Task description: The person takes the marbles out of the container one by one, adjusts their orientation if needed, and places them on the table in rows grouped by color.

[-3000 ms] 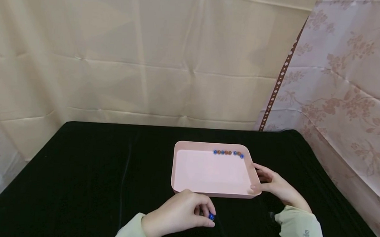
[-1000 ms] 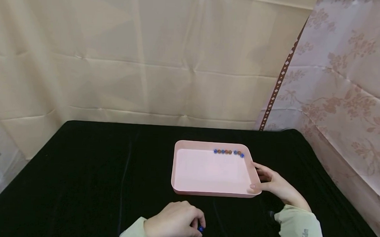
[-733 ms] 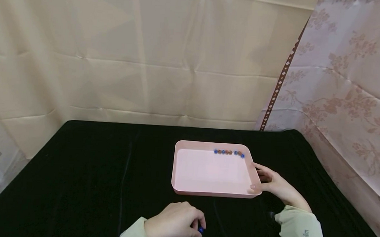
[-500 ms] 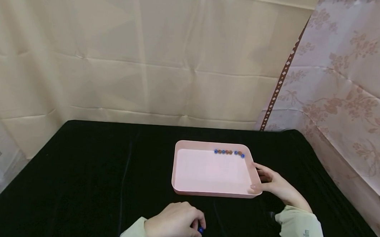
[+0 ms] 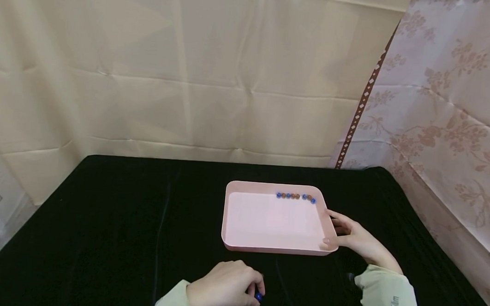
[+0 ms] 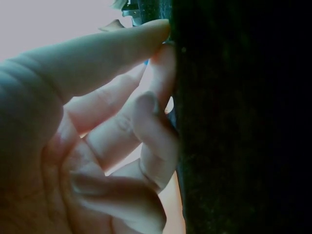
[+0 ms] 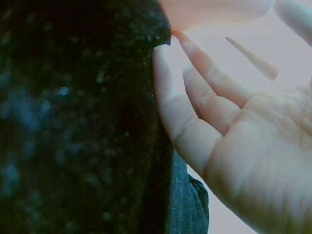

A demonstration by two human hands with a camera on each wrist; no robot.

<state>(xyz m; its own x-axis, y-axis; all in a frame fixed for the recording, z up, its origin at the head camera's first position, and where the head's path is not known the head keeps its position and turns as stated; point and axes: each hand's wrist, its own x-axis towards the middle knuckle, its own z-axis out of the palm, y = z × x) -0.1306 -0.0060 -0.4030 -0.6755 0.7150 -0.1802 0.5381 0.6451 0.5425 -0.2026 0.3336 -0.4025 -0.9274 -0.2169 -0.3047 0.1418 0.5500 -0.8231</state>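
A pink rectangular tray (image 5: 273,250) lies on the black cloth in the head view. Several blue and orange-brown marbles (image 5: 287,196) form a line along its back wall, with a small gap in the line and the last blue one at the back right corner. In front of the tray, my left hand (image 5: 227,286) pinches a blue marble (image 5: 258,296) between thumb and fingers, low over the cloth. My right hand (image 5: 358,242) holds the tray's right side, its thumb over the rim and its fingers against the outside. The left wrist view mostly hides the pinched marble.
Black cloth (image 5: 120,225) covers the table, with its far edge below a cream curtain (image 5: 191,76). A floral curtain (image 5: 451,103) hangs along the right side. A small dark object (image 5: 350,277) lies beside the right sleeve.
Over the last three seconds my left hand moved back toward me and slightly left, away from the tray's front edge, with the blue marble. Since a second ago it stays still. The right hand has not moved.
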